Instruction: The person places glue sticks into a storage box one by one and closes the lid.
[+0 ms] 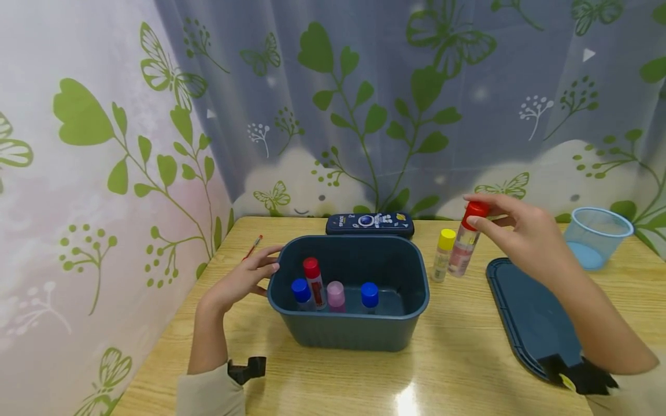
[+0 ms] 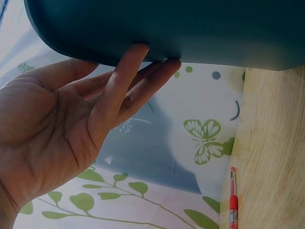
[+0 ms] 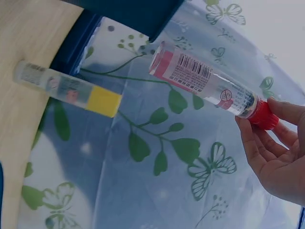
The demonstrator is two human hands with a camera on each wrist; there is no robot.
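My right hand [image 1: 531, 237] pinches the red cap of a clear glue stick [image 3: 205, 81], holding it tilted above the table. Just left of it a smaller glue stick with a yellow cap [image 1: 446, 239] stands upright. My left hand [image 2: 71, 109] touches the left side of a dark blue plastic bin [image 1: 348, 332] near the rim, its fingers fairly straight. Inside the bin stand a red-capped glue stick [image 1: 314, 277], a pink-capped one [image 1: 336, 293] and two blue-capped ones [image 1: 370, 296]. Their lower parts are hidden by the bin's front wall.
A navy pencil case [image 1: 370, 224] with an astronaut print lies behind the bin. At the right are a dark blue lid [image 1: 541, 318] and a light blue mesh basket [image 1: 598, 234]. A red pen [image 2: 233, 200] lies left of the bin. Patterned curtains [image 1: 338, 115] border the table.
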